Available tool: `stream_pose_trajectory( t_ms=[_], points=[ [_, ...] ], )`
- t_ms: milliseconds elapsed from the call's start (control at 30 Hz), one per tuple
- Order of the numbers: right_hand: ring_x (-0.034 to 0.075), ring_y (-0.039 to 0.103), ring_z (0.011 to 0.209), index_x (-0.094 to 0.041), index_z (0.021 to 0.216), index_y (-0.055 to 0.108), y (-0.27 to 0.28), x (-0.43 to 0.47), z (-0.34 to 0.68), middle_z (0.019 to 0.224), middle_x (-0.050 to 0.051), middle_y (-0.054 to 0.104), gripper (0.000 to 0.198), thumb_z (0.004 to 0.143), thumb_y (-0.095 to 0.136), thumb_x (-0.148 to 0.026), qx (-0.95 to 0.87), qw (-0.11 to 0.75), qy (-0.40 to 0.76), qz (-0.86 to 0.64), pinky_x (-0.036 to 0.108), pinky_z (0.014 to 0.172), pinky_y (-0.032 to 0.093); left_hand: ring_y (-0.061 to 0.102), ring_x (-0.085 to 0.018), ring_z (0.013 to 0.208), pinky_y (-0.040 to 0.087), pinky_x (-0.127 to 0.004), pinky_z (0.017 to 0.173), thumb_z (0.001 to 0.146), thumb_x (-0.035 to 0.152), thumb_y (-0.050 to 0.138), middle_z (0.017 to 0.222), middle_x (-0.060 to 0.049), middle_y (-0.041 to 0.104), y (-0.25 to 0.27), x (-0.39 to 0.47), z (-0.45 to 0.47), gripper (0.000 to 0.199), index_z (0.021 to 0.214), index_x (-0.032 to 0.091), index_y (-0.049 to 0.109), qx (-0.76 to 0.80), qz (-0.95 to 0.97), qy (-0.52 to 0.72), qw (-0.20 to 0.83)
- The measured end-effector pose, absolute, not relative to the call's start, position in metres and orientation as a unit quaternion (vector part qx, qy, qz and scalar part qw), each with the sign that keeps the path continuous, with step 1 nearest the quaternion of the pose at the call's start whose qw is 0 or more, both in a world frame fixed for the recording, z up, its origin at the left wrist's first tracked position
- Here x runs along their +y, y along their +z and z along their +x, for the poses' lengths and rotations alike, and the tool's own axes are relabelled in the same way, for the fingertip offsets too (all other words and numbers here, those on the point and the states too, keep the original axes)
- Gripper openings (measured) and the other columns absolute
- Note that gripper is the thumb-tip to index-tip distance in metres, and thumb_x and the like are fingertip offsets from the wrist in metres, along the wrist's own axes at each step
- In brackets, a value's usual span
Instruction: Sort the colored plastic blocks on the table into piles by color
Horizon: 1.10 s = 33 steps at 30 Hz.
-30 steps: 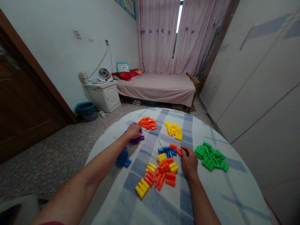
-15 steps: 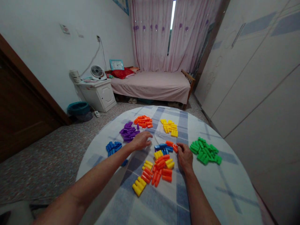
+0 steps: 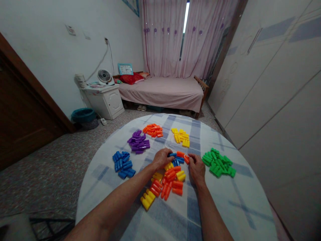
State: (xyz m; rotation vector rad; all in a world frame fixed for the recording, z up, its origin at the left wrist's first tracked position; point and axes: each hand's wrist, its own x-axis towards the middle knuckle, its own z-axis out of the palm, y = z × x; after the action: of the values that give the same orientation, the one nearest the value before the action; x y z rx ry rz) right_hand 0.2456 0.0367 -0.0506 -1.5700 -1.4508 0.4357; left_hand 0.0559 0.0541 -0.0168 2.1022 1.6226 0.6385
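Note:
My left hand (image 3: 162, 159) is closed with its fingertips on a blue bullet-shaped plastic block (image 3: 172, 154) at the far end of the mixed heap. Opposite it, my right hand (image 3: 197, 168) pinches the end of an orange block (image 3: 186, 159). Another orange block (image 3: 180, 154) lies between the two hands. Below them, more blue blocks (image 3: 176, 162), orange blocks (image 3: 171, 174) and yellow blocks (image 3: 147, 199) lie loosely together on the cloth. My left hand and wrist partly cover some yellow blocks (image 3: 157, 176).
Around the checked tablecloth (image 3: 225, 204) lie sorted piles: blue (image 3: 123, 164), purple (image 3: 137, 142), orange (image 3: 153, 130), yellow (image 3: 181, 136) and green (image 3: 218, 162). Beyond the round table stand a bed (image 3: 163, 91), a white cabinet (image 3: 106, 102) and a bin (image 3: 84, 117).
My left hand has moved right, from beside the purple pile to the blue block in the heap. The right hand stays at the orange block.

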Motion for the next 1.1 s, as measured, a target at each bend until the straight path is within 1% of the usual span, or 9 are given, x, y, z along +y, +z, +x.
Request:
stream_pose_trajectory(
  t_ms=[133, 233, 333, 400, 567, 767, 867, 967, 1100],
  points=[
    [0.021, 0.059, 0.087, -0.016, 0.093, 0.066, -0.050, 0.036, 0.246, 0.096, 0.009, 0.065, 0.036, 0.080, 0.039, -0.036, -0.591, 0.461, 0.177, -0.638, 0.034, 0.081, 0.043, 0.060, -0.014, 0.081, 0.046, -0.024, 0.072, 0.081, 0.033, 0.053, 0.089, -0.002, 0.067, -0.006, 0.041, 0.029, 0.025, 0.097, 0.017, 0.066, 0.588, 0.732, 0.271, 0.213],
    [0.021, 0.058, 0.087, -0.016, 0.093, 0.066, -0.049, 0.035, 0.245, 0.096, 0.009, 0.065, 0.037, 0.079, 0.039, -0.036, -0.591, 0.463, 0.172, -0.638, 0.033, 0.080, 0.042, 0.060, -0.015, 0.084, 0.046, -0.027, 0.077, 0.081, 0.030, 0.054, 0.092, -0.003, 0.067, 0.007, 0.021, -0.006, 0.022, 0.096, 0.017, 0.065, 0.594, 0.725, 0.305, 0.169],
    [0.021, 0.058, 0.086, -0.016, 0.093, 0.066, -0.048, 0.035, 0.244, 0.096, 0.009, 0.065, 0.037, 0.079, 0.039, -0.036, -0.589, 0.463, 0.167, -0.640, 0.033, 0.079, 0.042, 0.058, -0.018, 0.094, 0.045, -0.031, 0.085, 0.082, 0.027, 0.054, 0.099, -0.005, 0.065, 0.014, -0.001, -0.045, 0.020, 0.097, 0.019, 0.064, 0.617, 0.731, 0.278, 0.082],
    [0.021, 0.058, 0.086, -0.016, 0.093, 0.066, -0.048, 0.035, 0.244, 0.095, 0.009, 0.066, 0.037, 0.079, 0.039, -0.036, -0.589, 0.463, 0.166, -0.642, 0.033, 0.079, 0.042, 0.057, -0.020, 0.098, 0.044, -0.033, 0.089, 0.083, 0.026, 0.052, 0.102, -0.006, 0.064, 0.015, -0.014, -0.067, 0.020, 0.099, 0.020, 0.063, 0.632, 0.734, 0.245, 0.047],
    [0.021, 0.058, 0.086, -0.016, 0.093, 0.066, -0.051, 0.036, 0.245, 0.095, 0.010, 0.066, 0.038, 0.079, 0.038, -0.037, -0.591, 0.465, 0.163, -0.639, 0.034, 0.080, 0.042, 0.056, -0.022, 0.103, 0.042, -0.036, 0.093, 0.084, 0.025, 0.050, 0.106, -0.007, 0.064, 0.004, -0.030, -0.095, 0.023, 0.103, 0.019, 0.062, 0.636, 0.751, 0.177, 0.017],
    [0.021, 0.058, 0.087, -0.015, 0.093, 0.066, -0.050, 0.036, 0.245, 0.096, 0.010, 0.065, 0.038, 0.078, 0.039, -0.037, -0.595, 0.462, 0.160, -0.638, 0.034, 0.080, 0.042, 0.051, -0.024, 0.112, 0.039, -0.040, 0.099, 0.083, 0.028, 0.053, 0.113, -0.009, 0.061, 0.004, -0.023, -0.076, 0.028, 0.108, 0.019, 0.062, 0.605, 0.776, 0.179, -0.014],
    [0.021, 0.058, 0.087, -0.015, 0.093, 0.066, -0.048, 0.035, 0.245, 0.096, 0.010, 0.065, 0.038, 0.079, 0.038, -0.036, -0.598, 0.459, 0.156, -0.638, 0.033, 0.080, 0.042, 0.050, -0.022, 0.112, 0.040, -0.037, 0.099, 0.084, 0.024, 0.052, 0.112, -0.009, 0.061, 0.007, -0.015, -0.050, 0.027, 0.108, 0.018, 0.062, 0.571, 0.798, 0.193, 0.012],
    [0.021, 0.058, 0.087, -0.016, 0.094, 0.066, -0.048, 0.035, 0.245, 0.096, 0.010, 0.065, 0.038, 0.079, 0.038, -0.036, -0.596, 0.460, 0.161, -0.638, 0.033, 0.080, 0.042, 0.053, -0.019, 0.108, 0.042, -0.032, 0.096, 0.082, 0.020, 0.053, 0.112, -0.007, 0.062, 0.009, -0.006, -0.018, 0.028, 0.108, 0.019, 0.062, 0.517, 0.827, 0.206, 0.084],
    [0.021, 0.058, 0.087, -0.016, 0.093, 0.066, -0.052, 0.037, 0.246, 0.095, 0.009, 0.065, 0.038, 0.079, 0.039, -0.037, -0.595, 0.463, 0.167, -0.635, 0.034, 0.081, 0.042, 0.057, -0.018, 0.105, 0.043, -0.031, 0.094, 0.084, 0.027, 0.052, 0.110, -0.007, 0.065, 0.011, 0.012, 0.024, 0.027, 0.108, 0.019, 0.063, 0.502, 0.819, 0.228, 0.158]
  ],
)
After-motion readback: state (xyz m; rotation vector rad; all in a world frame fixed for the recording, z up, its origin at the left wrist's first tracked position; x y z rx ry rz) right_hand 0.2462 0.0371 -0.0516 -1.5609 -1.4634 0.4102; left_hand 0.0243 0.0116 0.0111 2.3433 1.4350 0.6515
